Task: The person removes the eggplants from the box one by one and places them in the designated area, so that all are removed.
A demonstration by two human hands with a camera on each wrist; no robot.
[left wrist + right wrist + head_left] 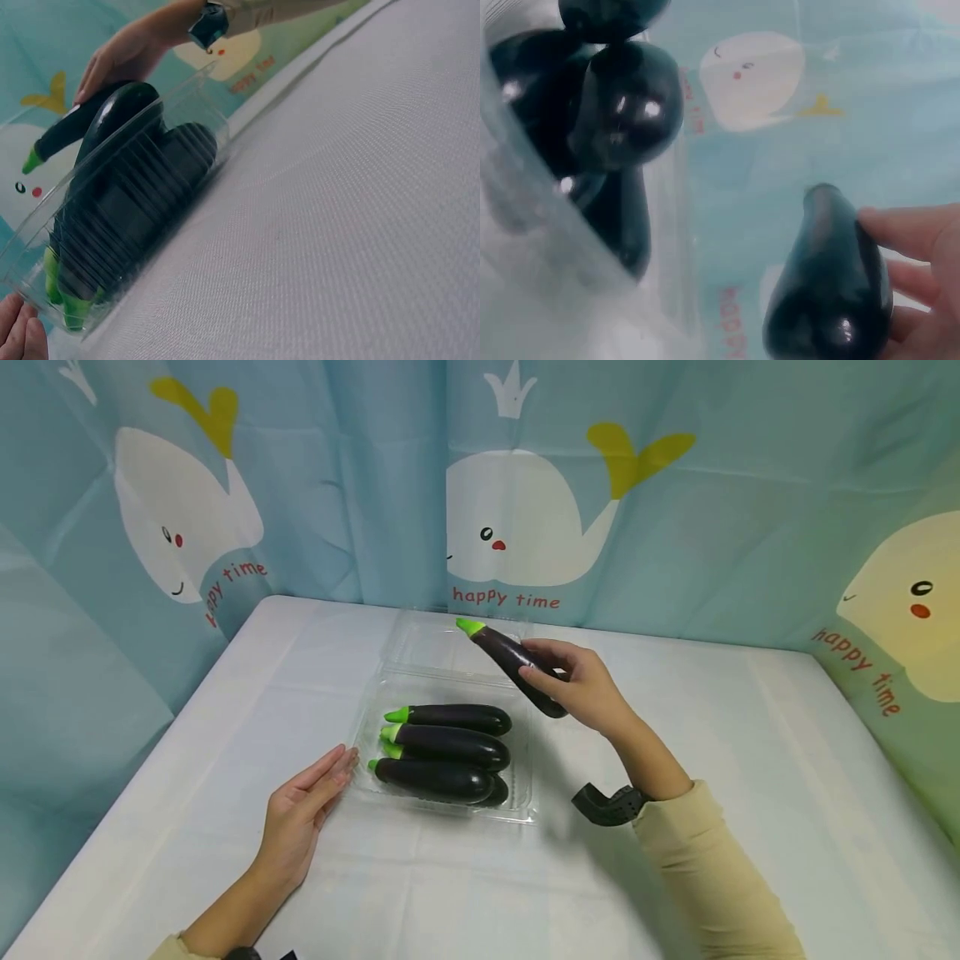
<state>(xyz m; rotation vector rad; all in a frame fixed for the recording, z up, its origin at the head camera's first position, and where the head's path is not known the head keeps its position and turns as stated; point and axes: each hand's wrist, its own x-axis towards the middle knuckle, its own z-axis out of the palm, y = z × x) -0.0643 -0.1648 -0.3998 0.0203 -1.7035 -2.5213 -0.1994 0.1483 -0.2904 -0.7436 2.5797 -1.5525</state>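
Observation:
In the head view, my right hand (581,685) grips a dark purple eggplant (512,657) by its thick end, raised over the back right of a clear plastic box. Its green stem end points to the back left. Several more eggplants (450,746) lie piled in the clear box (522,814), with their green stems toward the left. At the box's left side, my left hand (303,806) has its fingers fairly straight, the fingertips at the wall. The right wrist view shows the held eggplant (829,292) between thumb and fingers, apart from the pile.
The box's clear lid (427,639) lies folded back behind it. A white cloth (750,760) covers the table. Behind the table and at its sides hangs a blue-green curtain (390,485) printed with whales. A black strap mount (611,804) sits on my right wrist.

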